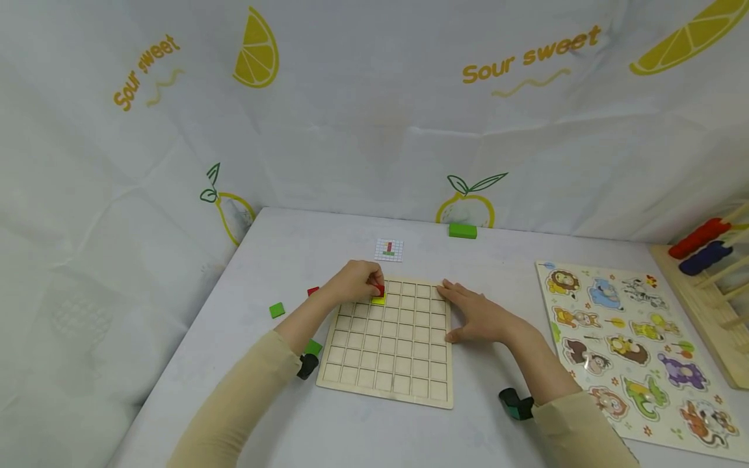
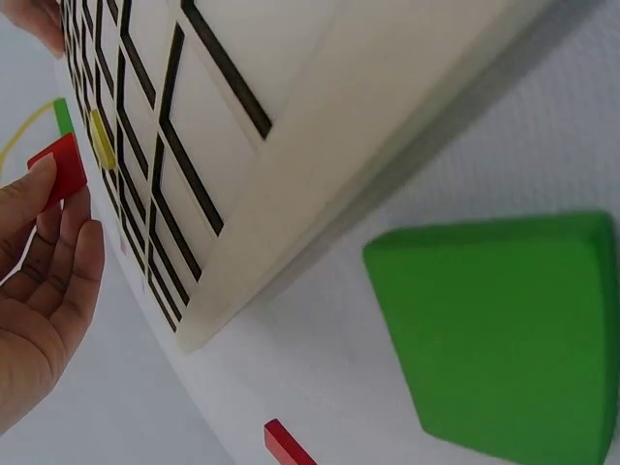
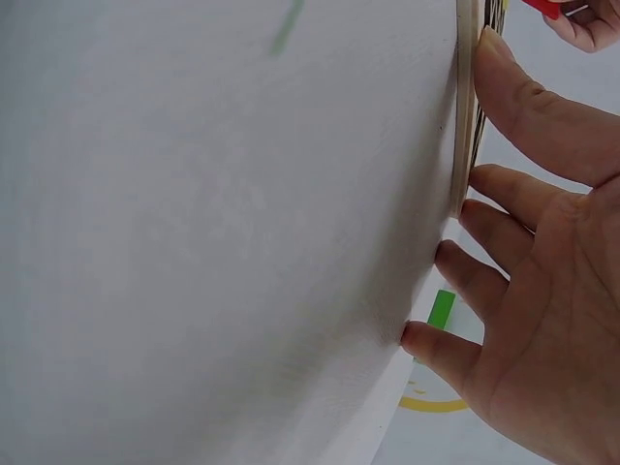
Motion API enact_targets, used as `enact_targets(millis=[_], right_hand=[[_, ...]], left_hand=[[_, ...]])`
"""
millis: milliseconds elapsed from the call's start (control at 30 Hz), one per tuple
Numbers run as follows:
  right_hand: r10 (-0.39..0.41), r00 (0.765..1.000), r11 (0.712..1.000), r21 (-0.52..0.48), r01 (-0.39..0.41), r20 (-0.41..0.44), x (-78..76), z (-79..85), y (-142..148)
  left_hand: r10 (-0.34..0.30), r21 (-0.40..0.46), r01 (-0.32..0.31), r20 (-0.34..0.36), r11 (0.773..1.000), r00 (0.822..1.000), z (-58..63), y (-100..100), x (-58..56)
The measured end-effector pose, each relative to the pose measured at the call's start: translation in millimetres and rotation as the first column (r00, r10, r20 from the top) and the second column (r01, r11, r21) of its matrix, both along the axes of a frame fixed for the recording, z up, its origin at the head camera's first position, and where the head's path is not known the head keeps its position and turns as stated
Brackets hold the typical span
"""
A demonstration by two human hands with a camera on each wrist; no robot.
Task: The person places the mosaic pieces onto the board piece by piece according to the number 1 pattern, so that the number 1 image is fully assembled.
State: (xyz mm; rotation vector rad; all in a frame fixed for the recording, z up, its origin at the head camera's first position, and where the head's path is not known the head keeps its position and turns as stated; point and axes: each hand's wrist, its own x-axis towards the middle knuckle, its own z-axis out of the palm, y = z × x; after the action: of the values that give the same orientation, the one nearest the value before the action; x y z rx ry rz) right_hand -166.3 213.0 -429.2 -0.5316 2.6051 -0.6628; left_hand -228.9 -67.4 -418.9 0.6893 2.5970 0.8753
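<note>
Between thumb and fingers, my left hand [image 1: 358,282] pinches a red square tile [image 2: 66,172] over the far part of a wooden grid board [image 1: 384,382]. Just below that tile, a yellow tile [image 1: 378,300] lies in one of the board's cells. My right hand [image 1: 476,316] rests along the board's right edge, its fingers spread and the thumb touching the rim in the right wrist view. Left of the board are a green tile [image 1: 277,310], a second green tile [image 2: 504,339] close to the board's edge, and a red tile [image 1: 313,290] partly hidden by the left arm.
Behind the board lies a small pattern card [image 1: 389,249] with a red and green figure. A green block [image 1: 463,231] stands near the back cloth. At the right are an animal puzzle board [image 1: 614,331] and a wooden bead frame [image 1: 725,331].
</note>
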Motion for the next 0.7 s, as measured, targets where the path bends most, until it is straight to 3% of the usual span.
enact_targets(millis=[500,700], right_hand=[[0.01,1.0,1.0,0.012,-0.01,-0.022,0.5,-0.2,0.0],[0.007,1.0,1.0,0.012,-0.007,-0.022,0.8,0.6,-0.4]], left_hand=[[-0.052,-0.003,0.052,-0.024,0.999,0.998,-4.1,22.8,5.6],[-0.036,-0.022,0.035,-0.018,0.999,0.999,-5.7,26.7,8.3]])
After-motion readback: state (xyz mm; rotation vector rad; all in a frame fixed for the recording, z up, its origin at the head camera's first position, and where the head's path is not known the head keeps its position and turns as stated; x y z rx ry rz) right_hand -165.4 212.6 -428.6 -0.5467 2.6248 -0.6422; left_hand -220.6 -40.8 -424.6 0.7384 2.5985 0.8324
